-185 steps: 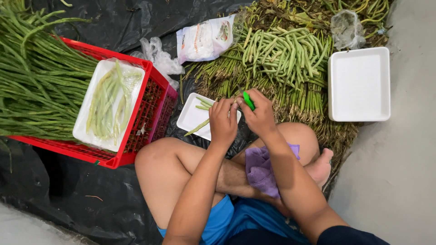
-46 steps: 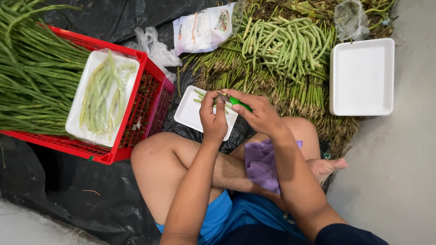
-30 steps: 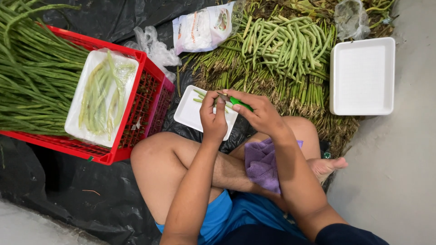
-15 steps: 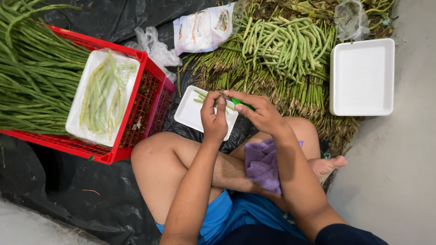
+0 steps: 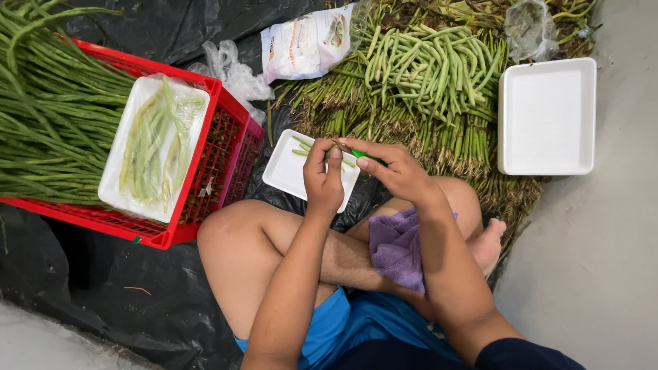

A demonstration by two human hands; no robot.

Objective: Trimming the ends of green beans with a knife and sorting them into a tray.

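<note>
My left hand [image 5: 323, 179] is closed around a thin green bean [image 5: 338, 146] held upright over a small white foam tray [image 5: 295, 171] on the black sheet. My right hand [image 5: 394, 171] grips a small green-handled knife [image 5: 365, 155], its tip at the bean's top end. A few cut bean pieces [image 5: 302, 145] lie on the tray's far side. I sit cross-legged, with a purple cloth [image 5: 397, 247] on my lap.
A red crate [image 5: 221, 157] at left holds long green beans [image 5: 48, 130] and a wrapped foam tray of beans [image 5: 154, 147]. A heap of shorter beans [image 5: 432, 75] lies ahead, an empty white foam tray [image 5: 546, 116] to the right, plastic bags [image 5: 305, 41] behind.
Both hands have stayed over the small tray; the knife tip has worked slightly along the bean's end. The view has barely shifted.
</note>
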